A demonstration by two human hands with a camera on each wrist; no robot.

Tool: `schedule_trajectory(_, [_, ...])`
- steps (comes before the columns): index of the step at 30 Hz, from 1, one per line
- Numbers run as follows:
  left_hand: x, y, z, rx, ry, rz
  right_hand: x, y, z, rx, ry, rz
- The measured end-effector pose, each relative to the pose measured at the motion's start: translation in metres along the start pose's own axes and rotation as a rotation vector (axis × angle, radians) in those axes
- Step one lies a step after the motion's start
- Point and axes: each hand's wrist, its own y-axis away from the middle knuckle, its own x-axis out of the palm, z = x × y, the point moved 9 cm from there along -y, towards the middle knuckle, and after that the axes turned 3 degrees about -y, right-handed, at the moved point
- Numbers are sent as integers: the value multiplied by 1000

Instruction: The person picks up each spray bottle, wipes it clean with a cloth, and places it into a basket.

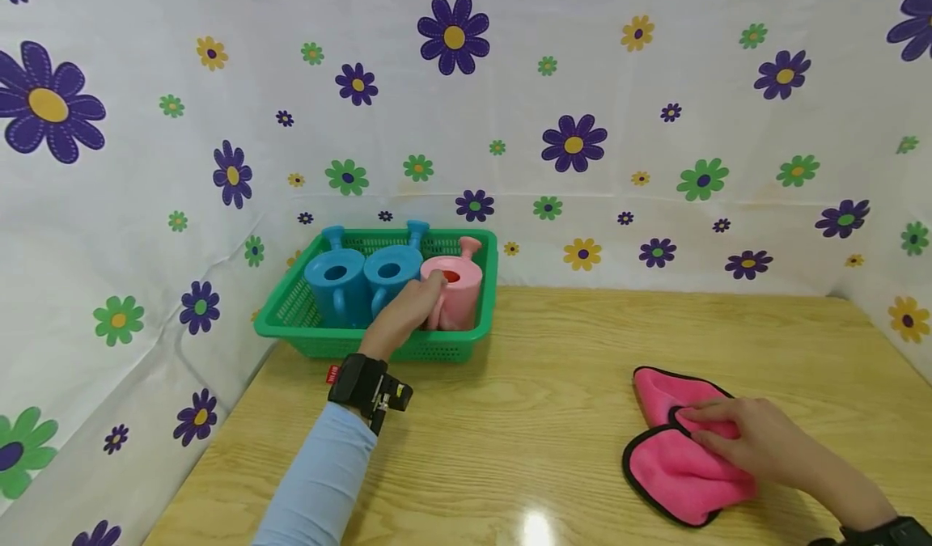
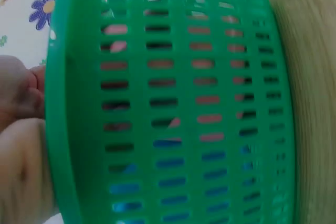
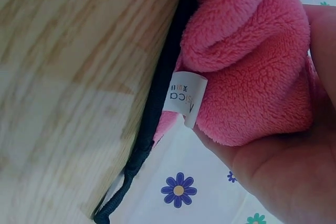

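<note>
A pink watering can (image 1: 460,307) stands upright at the right end of the green basket (image 1: 313,340). My left hand (image 1: 404,313) reaches over the basket's front rim and grips this can near its top opening and handle. The left wrist view shows the basket's slotted wall, blurred, with part of that hand at the left edge. Two blue watering cans (image 1: 337,287) stand beside the pink one. On the table at the right, my right hand (image 1: 757,441) pinches a pink plush cloth (image 1: 684,477) with black edging. A white label (image 3: 186,96) hangs from the cloth.
The wooden table (image 1: 553,392) carries the basket at its back left and the cloth at its right front. A white sheet (image 1: 524,109) printed with flowers rises behind the table and along both sides.
</note>
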Motion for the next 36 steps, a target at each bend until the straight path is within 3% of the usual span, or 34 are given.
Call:
schedule_trajectory(3, [2, -2, 0, -16, -41, 41, -1, 0, 0, -3, 0, -13])
schedule_trajectory(7, [1, -3, -2, -27, -98, 42, -4, 0, 1, -18, 23, -58])
schedule_trajectory(14, [0, -7, 0, -83, -194, -19, -2, 1, -7, 99, -20, -51])
schedule_trajectory(18, [-2, -9, 4, -134, -208, -49, -1, -2, -19, 234, -76, -37])
schedule_trajectory(22, [-5, -10, 5, -141, -230, -81, -2, -2, -39, 346, -89, -34])
schedule_trajectory(29, [0, -7, 5, -127, -246, -104, -13, 7, -75, 429, -63, -20])
schedule_trajectory(36, [-13, 1, 5, -113, -257, -230, -19, 5, -85, 417, -51, -26])
